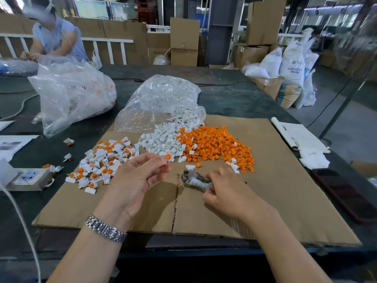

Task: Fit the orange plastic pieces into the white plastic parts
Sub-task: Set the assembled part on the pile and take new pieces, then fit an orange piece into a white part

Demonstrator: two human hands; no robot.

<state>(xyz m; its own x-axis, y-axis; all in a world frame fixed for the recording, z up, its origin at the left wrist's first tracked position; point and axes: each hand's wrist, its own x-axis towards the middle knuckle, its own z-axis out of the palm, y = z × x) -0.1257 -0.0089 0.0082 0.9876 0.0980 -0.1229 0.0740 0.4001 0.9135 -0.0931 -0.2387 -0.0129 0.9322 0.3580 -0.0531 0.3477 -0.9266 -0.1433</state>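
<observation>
Orange plastic pieces (216, 142) lay heaped at the centre right of the frame on a cardboard sheet (285, 190) covering the surface, touching a pile of white plastic parts (161, 139) that spilled from a clear bag (161, 99). Left of centre sat the finished pile (102, 162), loose and spreading toward the cardboard's edge, where pieces could slide off. The left hand (138, 180) pinched one assembled piece (169, 156) at its fingertips; a light hold like that might drop it into the unsorted white parts. The right hand (224, 186) had its fingers curled round a blurred small tool (195, 180); what it was I could not tell, and a slip could scatter the nearby stray pieces.
</observation>
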